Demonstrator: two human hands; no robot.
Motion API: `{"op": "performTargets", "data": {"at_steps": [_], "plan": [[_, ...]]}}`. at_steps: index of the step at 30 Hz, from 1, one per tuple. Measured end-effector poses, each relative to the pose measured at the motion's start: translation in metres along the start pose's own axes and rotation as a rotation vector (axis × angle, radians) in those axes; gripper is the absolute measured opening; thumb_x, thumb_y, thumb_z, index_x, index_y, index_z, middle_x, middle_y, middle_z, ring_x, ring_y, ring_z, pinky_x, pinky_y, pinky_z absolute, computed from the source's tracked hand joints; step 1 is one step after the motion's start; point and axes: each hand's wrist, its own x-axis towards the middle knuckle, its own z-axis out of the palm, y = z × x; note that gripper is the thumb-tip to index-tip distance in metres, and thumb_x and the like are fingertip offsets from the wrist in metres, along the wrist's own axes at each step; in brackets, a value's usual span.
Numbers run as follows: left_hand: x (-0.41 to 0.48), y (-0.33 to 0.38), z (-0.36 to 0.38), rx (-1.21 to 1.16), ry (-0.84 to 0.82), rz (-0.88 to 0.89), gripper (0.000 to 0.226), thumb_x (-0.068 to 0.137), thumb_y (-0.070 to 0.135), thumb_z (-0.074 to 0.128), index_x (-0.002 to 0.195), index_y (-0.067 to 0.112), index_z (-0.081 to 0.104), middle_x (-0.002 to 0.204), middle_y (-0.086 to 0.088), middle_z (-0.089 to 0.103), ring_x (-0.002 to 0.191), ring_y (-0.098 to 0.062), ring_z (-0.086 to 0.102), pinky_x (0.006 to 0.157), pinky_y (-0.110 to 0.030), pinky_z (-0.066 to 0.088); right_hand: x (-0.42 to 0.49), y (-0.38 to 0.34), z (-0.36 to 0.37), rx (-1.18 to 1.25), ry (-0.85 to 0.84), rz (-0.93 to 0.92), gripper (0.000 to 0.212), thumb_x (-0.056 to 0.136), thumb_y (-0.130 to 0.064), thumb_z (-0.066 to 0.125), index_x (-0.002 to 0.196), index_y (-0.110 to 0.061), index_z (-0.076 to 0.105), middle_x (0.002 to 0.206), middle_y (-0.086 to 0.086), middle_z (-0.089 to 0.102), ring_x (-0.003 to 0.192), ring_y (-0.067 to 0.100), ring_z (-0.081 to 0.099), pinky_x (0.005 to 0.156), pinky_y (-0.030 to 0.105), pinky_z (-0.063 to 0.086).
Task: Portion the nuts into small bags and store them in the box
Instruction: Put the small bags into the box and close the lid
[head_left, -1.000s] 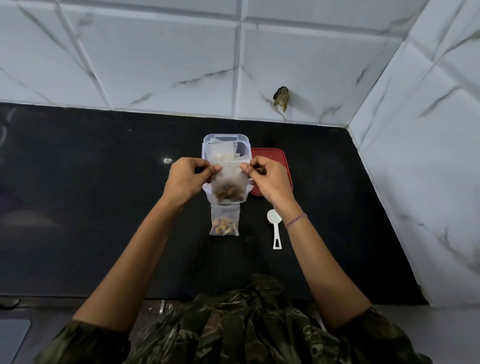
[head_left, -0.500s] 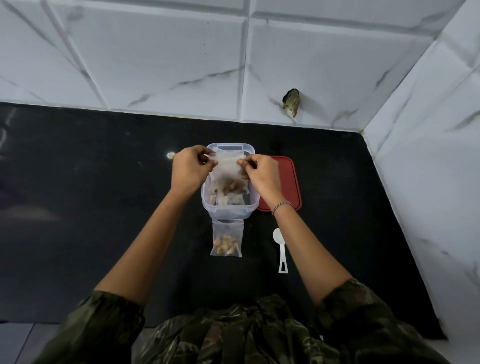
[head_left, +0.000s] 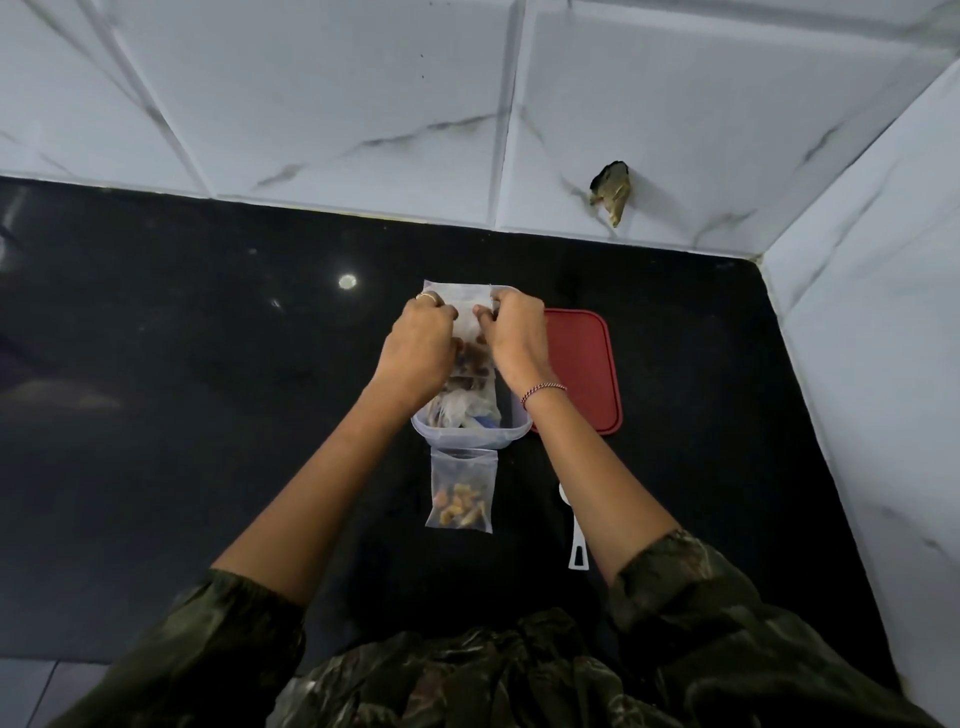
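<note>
1. The left hand pinches the top left corner of a clear bag, fingers curled on the plastic. A ring sits on one finger.
2. The right hand pinches the top right part of the same bag, its fingers curled as well. A bracelet circles that wrist.
3. The bag is stretched between the two hands over the open box, with its top edge above the far rim. Brown nuts lie in the bag's lower part, between the hands.
4. The box is clear plastic and stands on the black counter, straight in front of the person. Both wrists cover much of it. More plastic and some brown bits show at its near end, perhaps other bags, but that spot is too cluttered to be sure.
5. A second bag lies flat on the counter, its top edge at the box's near wall. Nuts are gathered at its end nearest the person.
6. A red lid lies flat on the counter just right of the box, partly behind the right wrist.
7. A white spoon lies on the counter to the right of the second bag. The right forearm hides most of it, and only the handle end and a bit of the bowl show.
8. A white marbled wall rises behind the counter and on the right. A dark ragged patch marks the back wall near the corner.
9. Both arms come out of camouflage sleeves pushed up past the elbows.
</note>
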Motion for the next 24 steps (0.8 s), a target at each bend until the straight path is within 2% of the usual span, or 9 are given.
{"op": "performTargets", "data": {"at_steps": [3,5,6,8,10,11,17,21,24], "plan": [[0.0,0.006,-0.002,0.12,-0.051,0.015,0.024,0.093,0.006,0.054,0.116,0.0,0.059,0.13,-0.014,0.048,0.121,-0.028,0.044,0.086,-0.036,0.046,-0.011,0.002,0.001,-0.148,0.013,-0.161,0.037,0.093,-0.008,0.053,0.129,0.003,0.048,0.123,0.017,0.05,0.111,0.027,0.049,0.092,0.03,0.042],[-0.001,0.009,-0.002,0.169,-0.103,0.027,0.028,0.094,0.005,0.051,0.121,0.0,0.055,0.138,-0.015,0.044,0.126,-0.028,0.042,0.09,-0.036,0.046,-0.02,0.001,-0.001,-0.128,-0.014,-0.26,0.036,0.092,0.003,0.047,0.127,0.008,0.047,0.127,0.025,0.046,0.119,0.036,0.043,0.101,0.039,0.034],[-0.001,0.009,-0.001,0.182,-0.132,0.03,0.034,0.095,0.006,0.05,0.129,0.0,0.05,0.144,-0.016,0.039,0.131,-0.028,0.04,0.094,-0.036,0.045,-0.025,0.0,-0.001,-0.107,-0.084,-0.278,0.034,0.092,0.005,0.044,0.126,0.01,0.047,0.13,0.027,0.045,0.124,0.039,0.04,0.105,0.042,0.029],[-0.001,0.01,0.005,0.219,-0.194,0.036,0.052,0.097,0.01,0.05,0.144,0.001,0.032,0.155,-0.015,0.025,0.143,-0.025,0.025,0.103,-0.035,0.041,-0.029,0.001,-0.002,-0.107,-0.276,-0.276,0.041,0.095,0.002,0.042,0.134,0.01,0.039,0.142,0.025,0.038,0.135,0.035,0.032,0.111,0.036,0.021],[-0.001,0.011,0.011,0.289,-0.255,0.039,0.064,0.099,0.014,0.048,0.15,0.0,0.013,0.16,-0.015,0.01,0.148,-0.023,0.008,0.11,-0.035,0.035,-0.026,0.004,-0.002,-0.18,-0.419,-0.242,0.057,0.095,-0.005,0.048,0.145,0.005,0.023,0.153,0.019,0.022,0.143,0.027,0.02,0.114,0.028,0.014],[-0.001,0.012,0.012,0.317,-0.28,0.028,0.066,0.099,0.015,0.046,0.151,0.0,0.008,0.16,-0.015,0.005,0.149,-0.023,0.003,0.111,-0.036,0.034,-0.023,0.005,-0.001,-0.218,-0.465,-0.23,0.062,0.095,-0.008,0.05,0.146,0.003,0.017,0.155,0.018,0.016,0.144,0.026,0.015,0.115,0.028,0.012],[-0.004,0.02,0.007,0.439,-0.444,0.017,0.068,0.101,0.016,0.043,0.151,0.0,-0.001,0.16,-0.017,0.0,0.149,-0.027,-0.002,0.112,-0.039,0.031,-0.017,0.005,0.003,-0.36,-0.571,-0.195,0.065,0.094,-0.011,0.052,0.148,0.0,0.016,0.155,0.019,0.015,0.145,0.026,0.013,0.118,0.032,0.012],[-0.007,0.025,0.004,0.595,-0.544,0.047,0.066,0.101,0.014,0.038,0.15,-0.003,-0.004,0.16,-0.018,0.0,0.148,-0.028,-0.001,0.116,-0.037,0.019,-0.018,0.005,0.002,-0.462,-0.624,-0.233,0.069,0.093,-0.009,0.053,0.148,-0.001,0.012,0.156,0.019,0.014,0.145,0.024,0.013,0.117,0.031,0.012],[-0.006,0.029,0.003,0.689,-0.6,0.06,0.066,0.102,0.018,0.037,0.149,-0.003,-0.005,0.16,-0.018,0.0,0.148,-0.029,-0.001,0.118,-0.037,0.012,-0.017,0.005,0.006,-0.483,-0.648,-0.211,0.056,0.092,-0.006,0.053,0.144,0.001,0.03,0.152,0.02,0.025,0.141,0.026,0.026,0.115,0.033,0.024]]}}
